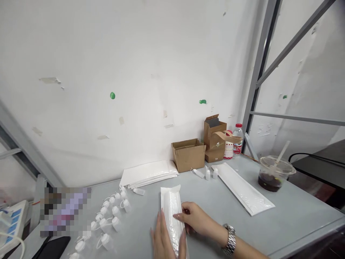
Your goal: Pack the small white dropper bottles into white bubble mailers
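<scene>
A narrow white bubble mailer [172, 201] lies lengthwise on the grey table in front of me, its far end flared and its middle bulging. My left hand [165, 239] rests over the near part with fingers stretched out along the left side and the thumb apart on the right. At the right edge, my right hand [198, 217] has its fingers curled, the thumb tip on the mailer's surface; it pinches that edge. What is inside the mailer is hidden. Several small translucent squeeze bottles [115, 223] with white caps stand in rows to the left.
A stack of flat white mailers [149, 172] lies at the back, beside an open cardboard box [188, 156]. Another long mailer [245, 189] is on the right, near a plastic cup with straw [272, 180]. A brown paper bag [214, 140] and a water bottle [238, 138] stand behind.
</scene>
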The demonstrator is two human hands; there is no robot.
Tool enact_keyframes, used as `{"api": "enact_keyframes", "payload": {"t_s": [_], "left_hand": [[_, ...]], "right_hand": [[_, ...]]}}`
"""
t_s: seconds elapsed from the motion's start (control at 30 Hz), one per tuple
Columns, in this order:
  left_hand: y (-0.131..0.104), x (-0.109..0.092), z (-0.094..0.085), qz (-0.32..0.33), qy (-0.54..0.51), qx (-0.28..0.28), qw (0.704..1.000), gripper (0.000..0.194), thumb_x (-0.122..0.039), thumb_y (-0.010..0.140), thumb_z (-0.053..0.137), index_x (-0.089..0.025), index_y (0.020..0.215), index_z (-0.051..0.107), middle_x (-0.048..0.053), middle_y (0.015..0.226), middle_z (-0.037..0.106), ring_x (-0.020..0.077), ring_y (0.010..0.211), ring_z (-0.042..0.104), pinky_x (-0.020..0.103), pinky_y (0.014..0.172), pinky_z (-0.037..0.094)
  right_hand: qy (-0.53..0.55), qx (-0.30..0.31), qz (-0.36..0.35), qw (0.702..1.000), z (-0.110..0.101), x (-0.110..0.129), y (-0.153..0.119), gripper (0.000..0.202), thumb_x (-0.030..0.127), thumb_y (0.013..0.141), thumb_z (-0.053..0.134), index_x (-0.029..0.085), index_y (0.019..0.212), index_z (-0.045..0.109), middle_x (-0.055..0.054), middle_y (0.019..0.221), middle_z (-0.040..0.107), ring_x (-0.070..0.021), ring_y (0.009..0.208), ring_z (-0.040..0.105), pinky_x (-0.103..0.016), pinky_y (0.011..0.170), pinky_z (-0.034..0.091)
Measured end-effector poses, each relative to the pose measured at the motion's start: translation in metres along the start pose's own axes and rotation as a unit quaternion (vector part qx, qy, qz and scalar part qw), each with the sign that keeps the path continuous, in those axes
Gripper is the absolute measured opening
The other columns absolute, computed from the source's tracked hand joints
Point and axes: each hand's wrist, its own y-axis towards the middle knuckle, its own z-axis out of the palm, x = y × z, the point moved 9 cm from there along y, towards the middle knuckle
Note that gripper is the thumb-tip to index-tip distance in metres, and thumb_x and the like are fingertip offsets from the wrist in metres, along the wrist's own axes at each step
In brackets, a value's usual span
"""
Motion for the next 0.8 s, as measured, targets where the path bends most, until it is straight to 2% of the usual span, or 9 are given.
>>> {"api": "enact_keyframes", "payload": {"t_s": [0.1,0.2,0.23,0.3,0.43,0.53,0.6,0.7,0.8], "left_hand": [[0.024,0.005,-0.02,-0.055,-0.113,0.02,0.992,0.059,-0.036,0.084,0.039,-0.016,0.136,0.022,0.017,0.132,0.04,0.0267,0.124,0.038,0.042,0.099,0.036],[0.049,0.009,-0.044,-0.119,-0.194,0.038,0.973,0.07,-0.043,0.078,0.049,-0.019,0.137,0.018,0.013,0.141,0.03,0.028,0.13,0.028,0.043,0.102,0.032],[0.056,0.005,-0.047,-0.119,-0.223,0.064,0.965,0.072,-0.044,0.076,0.05,-0.021,0.136,0.019,0.011,0.141,0.03,0.0278,0.13,0.028,0.043,0.102,0.032],[0.062,-0.001,-0.046,-0.124,-0.258,0.117,0.951,0.075,-0.045,0.07,0.057,-0.019,0.133,0.026,0.012,0.136,0.04,0.0287,0.125,0.036,0.042,0.1,0.034],[0.061,0.001,-0.033,-0.162,-0.281,0.177,0.929,0.074,-0.041,0.053,0.071,-0.013,0.117,0.046,0.012,0.111,0.061,0.0294,0.106,0.054,0.039,0.091,0.043],[0.057,0.008,-0.02,-0.219,-0.306,0.23,0.897,0.054,-0.039,0.049,0.073,-0.012,0.093,0.061,0.01,0.091,0.07,0.0292,0.09,0.062,0.036,0.079,0.05],[0.054,0.008,-0.015,-0.24,-0.321,0.274,0.874,0.043,-0.04,0.05,0.072,-0.011,0.081,0.064,0.009,0.081,0.072,0.0287,0.084,0.064,0.034,0.074,0.051],[0.042,0.001,-0.012,-0.248,-0.318,0.352,0.845,0.04,-0.04,0.052,0.071,-0.012,0.08,0.065,0.008,0.079,0.072,0.028,0.083,0.064,0.034,0.074,0.051],[0.02,-0.003,-0.009,-0.258,-0.315,0.43,0.806,0.047,-0.038,0.048,0.074,-0.013,0.087,0.064,0.007,0.083,0.072,0.0284,0.085,0.064,0.035,0.075,0.051]], "right_hand": [[0.056,-0.063,-0.07,0.994,-0.017,0.033,-0.003,0.042,0.056,0.069,0.059,0.018,0.058,0.044,0.007,0.049,0.038,-0.0069,0.04,0.038,-0.021,0.039,0.03],[0.081,-0.093,-0.185,0.975,-0.035,0.081,-0.018,0.035,0.05,0.074,0.058,0.016,0.064,0.056,0.002,0.067,0.046,-0.0086,0.053,0.045,-0.021,0.047,0.038],[0.073,-0.093,-0.219,0.969,-0.037,0.094,-0.024,0.032,0.048,0.075,0.058,0.017,0.069,0.06,0.0,0.075,0.048,-0.0101,0.061,0.048,-0.022,0.052,0.04],[0.04,-0.078,-0.261,0.961,-0.032,0.11,-0.033,0.025,0.044,0.075,0.059,0.019,0.075,0.065,-0.002,0.087,0.051,-0.0133,0.077,0.051,-0.023,0.062,0.043],[-0.025,-0.042,-0.264,0.963,-0.017,0.111,-0.035,0.02,0.041,0.072,0.064,0.022,0.075,0.069,-0.002,0.09,0.053,-0.0143,0.084,0.051,-0.024,0.069,0.044],[-0.05,-0.049,-0.251,0.966,-0.022,0.112,-0.033,0.022,0.043,0.074,0.062,0.022,0.077,0.069,-0.002,0.087,0.055,-0.014,0.082,0.051,-0.023,0.068,0.044],[-0.062,-0.043,-0.247,0.966,-0.027,0.118,-0.033,0.024,0.044,0.074,0.06,0.022,0.079,0.068,-0.002,0.088,0.057,-0.0142,0.082,0.052,-0.024,0.069,0.044],[-0.022,-0.028,-0.226,0.974,-0.036,0.127,-0.03,0.03,0.045,0.073,0.061,0.021,0.09,0.066,-0.004,0.095,0.061,-0.0165,0.086,0.054,-0.028,0.072,0.046],[0.031,-0.057,-0.192,0.979,-0.051,0.132,-0.026,0.035,0.048,0.077,0.054,0.021,0.097,0.065,-0.004,0.094,0.065,-0.0191,0.088,0.057,-0.032,0.075,0.047]]}}
